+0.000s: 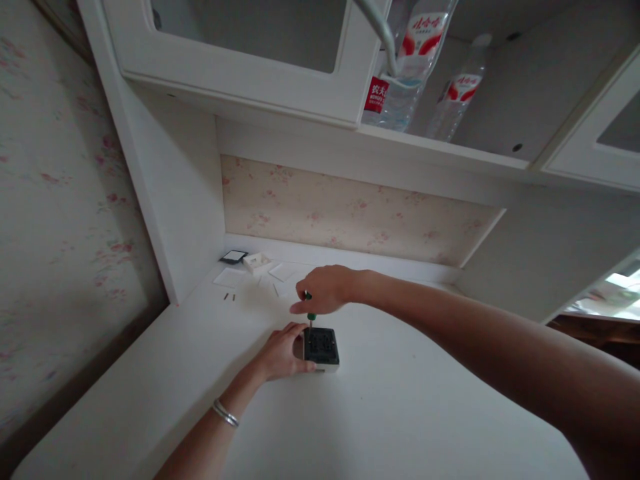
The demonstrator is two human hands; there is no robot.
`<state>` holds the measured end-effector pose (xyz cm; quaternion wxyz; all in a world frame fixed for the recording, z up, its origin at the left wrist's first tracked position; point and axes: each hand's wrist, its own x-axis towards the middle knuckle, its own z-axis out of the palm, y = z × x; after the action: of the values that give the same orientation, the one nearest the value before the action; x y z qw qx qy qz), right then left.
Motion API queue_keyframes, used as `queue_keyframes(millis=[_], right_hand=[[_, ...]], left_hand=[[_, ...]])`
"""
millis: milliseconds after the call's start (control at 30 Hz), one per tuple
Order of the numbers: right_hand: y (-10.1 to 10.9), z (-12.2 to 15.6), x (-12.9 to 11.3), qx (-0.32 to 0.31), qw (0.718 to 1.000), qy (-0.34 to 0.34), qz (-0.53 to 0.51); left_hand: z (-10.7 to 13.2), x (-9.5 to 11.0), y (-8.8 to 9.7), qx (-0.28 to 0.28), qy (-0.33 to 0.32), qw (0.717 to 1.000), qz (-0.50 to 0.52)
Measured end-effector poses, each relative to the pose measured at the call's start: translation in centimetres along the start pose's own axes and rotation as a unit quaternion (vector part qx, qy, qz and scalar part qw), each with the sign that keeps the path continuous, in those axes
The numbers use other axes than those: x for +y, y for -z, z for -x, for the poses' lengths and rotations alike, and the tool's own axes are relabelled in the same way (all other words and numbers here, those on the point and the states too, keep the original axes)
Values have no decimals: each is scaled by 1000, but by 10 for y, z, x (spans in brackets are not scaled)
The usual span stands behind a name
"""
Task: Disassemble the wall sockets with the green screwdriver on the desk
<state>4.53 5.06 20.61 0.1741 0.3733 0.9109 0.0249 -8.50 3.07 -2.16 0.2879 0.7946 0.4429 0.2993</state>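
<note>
On the white desk sits a wall socket (323, 347), its black front panel facing up over a white box base. My left hand (283, 353) grips it from the left side, with the thumb at the near edge and the fingers at the far left corner. My right hand (325, 290) is closed around a screwdriver (311, 316) with a green handle, held upright. The screwdriver's shaft points down at the socket's far left part; whether the tip sits in a screw is too small to tell.
Behind the hands on the desk (390, 400) lie two small screws (229, 297), a white box (257, 263), a black-framed panel (234, 256) and several thin white pieces (283, 271). An overhead cabinet (240, 73) holds plastic bottles (463, 90). A side panel (170, 180) stands left.
</note>
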Motion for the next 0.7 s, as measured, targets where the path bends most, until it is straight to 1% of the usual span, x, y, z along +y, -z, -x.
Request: queue_keyframes(millis=[33,67,167,200,333,367,467,500,567,633,700], right_hand=[[-1,-1,0,8,1000,-5,4],[-1,-2,0,18,1000,6,4],[-3,-2,3,23,997,77,-13],[-4,-2,3,18,996,81,-18],[-3,-1,3,24,1000,1,3],[-2,-1,2,28,1000,1,6],[-1,1,2,21,998,64,-8],[-1,2,2,15,997,70,-14],[-2,3,3,12,999,39,-17],[-4,4,3,30,999,6,-14],[-4,4,2,45,998,31,-22]], left_hand=[[0,1,0,-3,-1,1000,-4],[0,1,0,-7,-3,1000,-10],[-1,2,0,-17,-3,1000,-23],[-1,2,0,-18,-3,1000,-25],[-1,1,1,-14,-9,1000,-21],[-1,1,1,-14,-9,1000,-19],[-1,1,1,-13,-2,1000,-18],[-1,1,0,-13,1,1000,-17],[-1,1,0,-10,4,1000,-15],[-2,0,-1,-7,6,1000,-12],[-3,1,-1,-5,8,1000,-5]])
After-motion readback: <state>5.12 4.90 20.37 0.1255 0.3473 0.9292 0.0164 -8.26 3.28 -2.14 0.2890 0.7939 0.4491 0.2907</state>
